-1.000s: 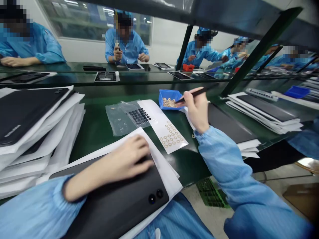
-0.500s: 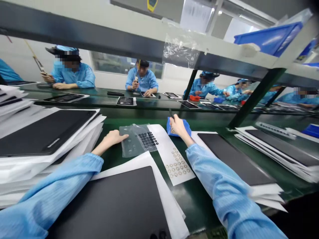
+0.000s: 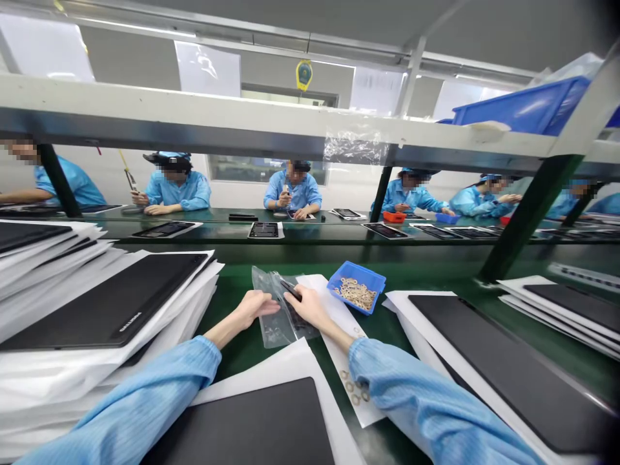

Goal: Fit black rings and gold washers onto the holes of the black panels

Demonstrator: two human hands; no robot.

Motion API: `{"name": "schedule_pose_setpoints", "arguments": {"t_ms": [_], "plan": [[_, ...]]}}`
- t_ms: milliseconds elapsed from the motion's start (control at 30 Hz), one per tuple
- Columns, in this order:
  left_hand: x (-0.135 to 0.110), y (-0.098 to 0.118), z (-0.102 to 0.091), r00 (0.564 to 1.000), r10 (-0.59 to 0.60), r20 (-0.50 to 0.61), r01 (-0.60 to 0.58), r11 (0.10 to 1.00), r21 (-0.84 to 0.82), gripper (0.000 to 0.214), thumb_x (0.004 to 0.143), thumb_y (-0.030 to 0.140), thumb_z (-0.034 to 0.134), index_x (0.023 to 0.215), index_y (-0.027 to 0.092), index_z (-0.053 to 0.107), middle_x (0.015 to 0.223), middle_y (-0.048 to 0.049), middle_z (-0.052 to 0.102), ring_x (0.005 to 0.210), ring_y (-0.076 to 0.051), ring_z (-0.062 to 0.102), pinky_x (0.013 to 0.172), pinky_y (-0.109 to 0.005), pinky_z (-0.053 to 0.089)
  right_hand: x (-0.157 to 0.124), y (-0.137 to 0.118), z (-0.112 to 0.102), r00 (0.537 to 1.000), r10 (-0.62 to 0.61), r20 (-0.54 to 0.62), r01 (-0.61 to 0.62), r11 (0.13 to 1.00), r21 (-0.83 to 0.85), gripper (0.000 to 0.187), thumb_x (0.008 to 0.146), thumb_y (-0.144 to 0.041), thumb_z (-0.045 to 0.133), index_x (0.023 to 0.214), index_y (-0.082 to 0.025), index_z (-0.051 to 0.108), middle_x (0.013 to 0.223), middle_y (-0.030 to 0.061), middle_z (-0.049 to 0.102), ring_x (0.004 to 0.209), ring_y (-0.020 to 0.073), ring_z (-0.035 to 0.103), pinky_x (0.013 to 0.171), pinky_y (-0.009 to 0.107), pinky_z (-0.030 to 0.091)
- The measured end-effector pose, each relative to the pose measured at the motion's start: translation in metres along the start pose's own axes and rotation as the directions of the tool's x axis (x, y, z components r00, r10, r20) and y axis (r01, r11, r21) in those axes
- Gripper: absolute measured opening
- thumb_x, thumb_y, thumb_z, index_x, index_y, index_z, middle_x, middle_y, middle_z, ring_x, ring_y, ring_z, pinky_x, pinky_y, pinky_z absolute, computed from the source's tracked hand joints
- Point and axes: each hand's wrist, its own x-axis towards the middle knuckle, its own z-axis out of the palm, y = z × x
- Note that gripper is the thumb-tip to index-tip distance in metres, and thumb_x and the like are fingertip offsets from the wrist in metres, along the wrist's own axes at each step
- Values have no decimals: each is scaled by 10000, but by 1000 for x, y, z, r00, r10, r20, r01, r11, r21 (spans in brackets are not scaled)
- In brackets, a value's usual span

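My left hand (image 3: 256, 307) pinches the left part of a clear plastic sheet (image 3: 272, 334). In my closed right hand (image 3: 310, 309) are slim black tweezers (image 3: 290, 289), their end over the same plastic. Dark ring stickers on it are mostly covered by my right hand. Beneath my right wrist runs a white paper strip (image 3: 334, 352) bearing several pale rings (image 3: 356, 391). Just beyond the hand sits a small blue bin (image 3: 345, 270) with many small tan rings (image 3: 357, 292). A black tablet-like panel (image 3: 261, 423) lies on white paper close to me.
A tall stack of panels interleaved with white sheets (image 3: 194, 303) rises at left. More black panels (image 3: 508, 361) lie at right. A green post (image 3: 527, 219) and overhead shelf (image 3: 217, 119) stand ahead. Several co-workers in blue sit across the bench.
My right hand has moved left from the blue bin to the plastic sheet, beside my left hand. The left hand now pinches the sheet, and the view has tilted up.
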Motion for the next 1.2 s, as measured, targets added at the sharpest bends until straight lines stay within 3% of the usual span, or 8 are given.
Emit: {"name": "schedule_pose_setpoints", "arguments": {"t_ms": [233, 433, 600, 767, 900, 1067, 1200], "plan": [[-1, -5, 2, 1000, 27, 7, -26, 989, -147, 290, 929, 293, 583, 1167, 129, 562, 1114, -89, 603, 922, -193, 628, 782, -370, 551, 10, -9, 8, 998, 23, 64, -23, 1000, 1, 245, 854, -311, 618, 681, -139, 614, 626, -1, 617, 625, 133, 588, 600, 234, 428], [0, -7, 3, 998, 53, -34, -57, 985, -160, 284, 928, 291, 586, 1158, 127, 567, 1109, -88, 603, 920, -191, 626, 777, -365, 552, 17, 0, 22, 992, 33, 124, -27, 999, -44, 235, 932, -327, 565, 1056, -134, 616, 1010, 54, 649, 845, 168, 642, 752, 359, 548], [1, -8, 2, 998, 51, -40, -57, 986, -154, 291, 928, 296, 585, 1165, 129, 565, 1124, -90, 599, 937, -197, 623, 793, -376, 547, 17, 8, 31, 996, 51, 78, -46, 996, -70, 274, 932, -315, 566, 1146, -146, 589, 1120, 79, 623, 937, 197, 634, 803, 394, 545], [2, -8, 1, 998, 51, -43, -57, 987, -150, 297, 927, 297, 586, 1169, 127, 562, 1125, -92, 598, 935, -197, 623, 793, -376, 547, 17, 10, 35, 1000, 10, -4, -11, 997, -74, 251, 930, -308, 569, 1116, -142, 597, 1081, 70, 631, 906, 186, 636, 787, 381, 544], [1, -8, 1, 997, 61, -40, -66, 987, -147, 302, 926, 294, 588, 1174, 125, 559, 1124, -95, 598, 931, -197, 624, 789, -373, 549, 14, 7, 34, 996, -78, -51, 75, 995, -59, 112, 922, -204, 557, 967, -125, 622, 982, 59, 634, 892, 179, 615, 808, 361, 510], [0, -9, 0, 995, 93, -34, -97, 984, -147, 292, 928, 290, 586, 1170, 128, 560, 1112, -89, 602, 918, -191, 627, 778, -367, 552, 11, 1, 28, 988, -152, -9, 151, 988, -43, 136, 866, -120, 578, 747, -143, 638, 813, 57, 631, 796, 175, 614, 747, 282, 479], [0, -11, -1, 992, 118, -36, -122, 984, -126, 274, 930, 290, 583, 1153, 130, 566, 1083, -78, 609, 881, -178, 629, 748, -348, 556, 11, 0, 27, 991, -134, 20, 135, 989, -62, 131, 883, -163, 595, 762, -135, 637, 814, 40, 640, 804, 166, 623, 774, 316, 498]]}}
